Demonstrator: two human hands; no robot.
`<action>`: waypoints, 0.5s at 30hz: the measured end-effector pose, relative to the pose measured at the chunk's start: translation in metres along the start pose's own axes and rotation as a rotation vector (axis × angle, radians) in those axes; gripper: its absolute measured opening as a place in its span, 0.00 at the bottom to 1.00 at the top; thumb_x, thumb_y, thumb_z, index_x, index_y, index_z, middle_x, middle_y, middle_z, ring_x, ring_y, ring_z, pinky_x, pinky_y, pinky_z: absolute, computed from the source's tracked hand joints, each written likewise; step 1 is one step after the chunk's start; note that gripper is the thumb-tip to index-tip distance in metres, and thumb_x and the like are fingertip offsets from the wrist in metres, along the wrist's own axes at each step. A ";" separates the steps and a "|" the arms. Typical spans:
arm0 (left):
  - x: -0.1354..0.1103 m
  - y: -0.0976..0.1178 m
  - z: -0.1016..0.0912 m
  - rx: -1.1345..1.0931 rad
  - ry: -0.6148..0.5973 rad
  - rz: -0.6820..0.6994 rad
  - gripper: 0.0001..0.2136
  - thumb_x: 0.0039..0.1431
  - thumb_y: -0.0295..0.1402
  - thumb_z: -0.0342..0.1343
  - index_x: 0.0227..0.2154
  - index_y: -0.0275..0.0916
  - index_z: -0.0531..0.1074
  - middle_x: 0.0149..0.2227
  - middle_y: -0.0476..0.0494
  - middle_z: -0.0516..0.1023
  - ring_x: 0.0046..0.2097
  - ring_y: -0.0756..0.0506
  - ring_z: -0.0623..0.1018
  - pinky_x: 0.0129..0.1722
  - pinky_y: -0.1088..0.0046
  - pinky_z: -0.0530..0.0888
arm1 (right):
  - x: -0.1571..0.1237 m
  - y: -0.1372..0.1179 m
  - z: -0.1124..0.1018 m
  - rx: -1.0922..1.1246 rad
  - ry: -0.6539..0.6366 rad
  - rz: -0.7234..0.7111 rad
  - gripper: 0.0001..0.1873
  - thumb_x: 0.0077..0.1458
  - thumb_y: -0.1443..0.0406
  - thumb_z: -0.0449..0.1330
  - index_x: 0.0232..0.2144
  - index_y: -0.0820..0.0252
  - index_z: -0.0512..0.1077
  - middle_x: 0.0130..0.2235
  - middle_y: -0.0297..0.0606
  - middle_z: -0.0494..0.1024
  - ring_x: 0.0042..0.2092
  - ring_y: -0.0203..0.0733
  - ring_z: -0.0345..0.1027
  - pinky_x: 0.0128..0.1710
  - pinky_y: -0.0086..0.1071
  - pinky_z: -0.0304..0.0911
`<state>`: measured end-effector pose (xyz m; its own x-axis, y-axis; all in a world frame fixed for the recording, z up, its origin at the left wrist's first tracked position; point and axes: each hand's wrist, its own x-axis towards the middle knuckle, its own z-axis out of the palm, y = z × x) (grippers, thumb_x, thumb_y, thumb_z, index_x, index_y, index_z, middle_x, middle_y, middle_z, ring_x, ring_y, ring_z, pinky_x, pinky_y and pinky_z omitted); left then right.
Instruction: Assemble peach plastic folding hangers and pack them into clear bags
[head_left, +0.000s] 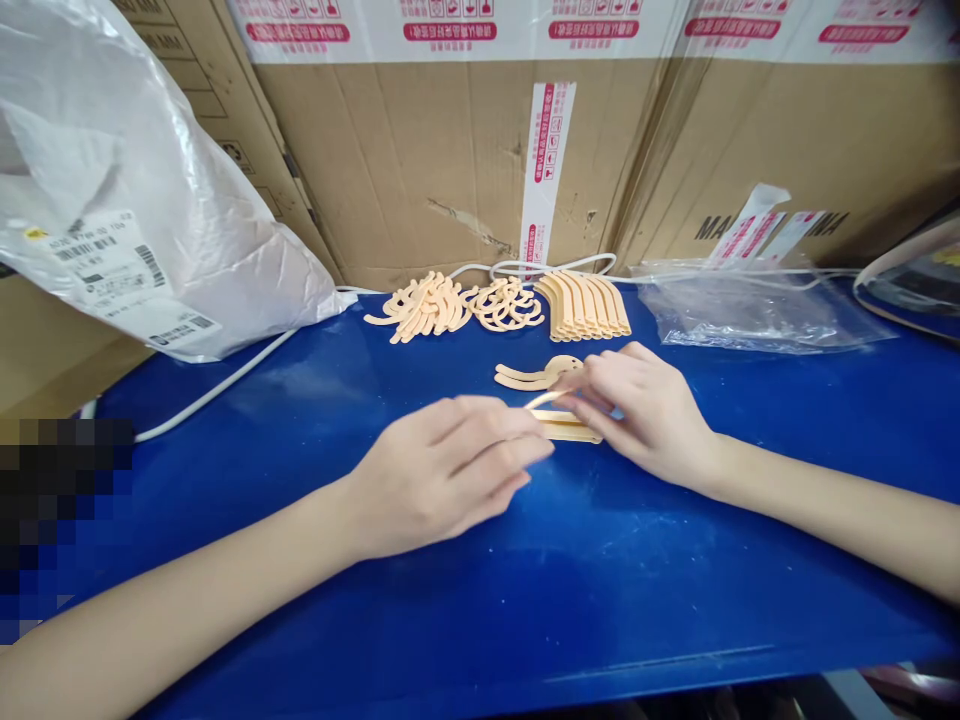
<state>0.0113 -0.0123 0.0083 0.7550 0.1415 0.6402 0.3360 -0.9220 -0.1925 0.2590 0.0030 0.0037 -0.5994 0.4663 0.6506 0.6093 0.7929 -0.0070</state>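
Note:
My left hand [457,468] and my right hand [645,415] meet near the middle of the blue table. Between their fingertips is a thin, curved cream-coloured strip [545,398], pinched at its right end by my right hand and at its left end by my left hand, whose fingertips are partly hidden. Just below it lie straight cream-coloured pieces [574,430], partly covered by my left fingers. Slightly farther back, curved cream-coloured pieces [523,379] lie side by side, their right end partly behind my right hand.
Along the back sit a loose heap of curved strips [431,308], a pile of ring-like curved pieces [506,305] and a neat row of longer bent strips [589,305]. A clear plastic bag [742,310] lies right, a white parcel bag [165,210] left. Cardboard boxes [420,160] stand behind a white cable [217,390].

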 end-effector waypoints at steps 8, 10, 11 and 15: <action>-0.001 -0.015 0.009 -0.142 -0.298 -0.371 0.12 0.64 0.42 0.56 0.33 0.38 0.66 0.35 0.48 0.71 0.37 0.45 0.69 0.36 0.68 0.69 | 0.000 0.018 0.008 0.769 0.032 0.712 0.12 0.63 0.55 0.57 0.32 0.56 0.65 0.26 0.29 0.63 0.27 0.35 0.55 0.28 0.30 0.51; -0.002 -0.016 0.010 -0.201 -0.346 -0.421 0.12 0.65 0.42 0.54 0.34 0.39 0.65 0.36 0.48 0.70 0.37 0.46 0.69 0.35 0.70 0.67 | 0.001 0.019 0.008 0.820 0.021 0.724 0.13 0.61 0.56 0.59 0.30 0.57 0.66 0.25 0.29 0.61 0.27 0.34 0.53 0.27 0.30 0.50; -0.003 -0.016 0.010 -0.221 -0.361 -0.435 0.11 0.66 0.42 0.54 0.34 0.39 0.65 0.36 0.49 0.69 0.37 0.46 0.69 0.34 0.70 0.67 | 0.002 0.019 0.008 0.819 0.011 0.717 0.14 0.60 0.56 0.60 0.28 0.58 0.66 0.24 0.28 0.60 0.27 0.33 0.52 0.27 0.29 0.50; -0.002 -0.016 0.008 -0.270 -0.377 -0.450 0.09 0.67 0.37 0.51 0.32 0.39 0.66 0.36 0.49 0.67 0.34 0.49 0.68 0.32 0.72 0.65 | 0.005 0.017 0.006 0.786 -0.022 0.671 0.17 0.59 0.56 0.61 0.24 0.59 0.65 0.23 0.28 0.62 0.27 0.32 0.54 0.27 0.29 0.51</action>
<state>0.0087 0.0055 0.0037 0.7361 0.6070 0.2997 0.5495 -0.7943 0.2590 0.2633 0.0210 0.0018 -0.2758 0.9080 0.3155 0.3153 0.3955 -0.8626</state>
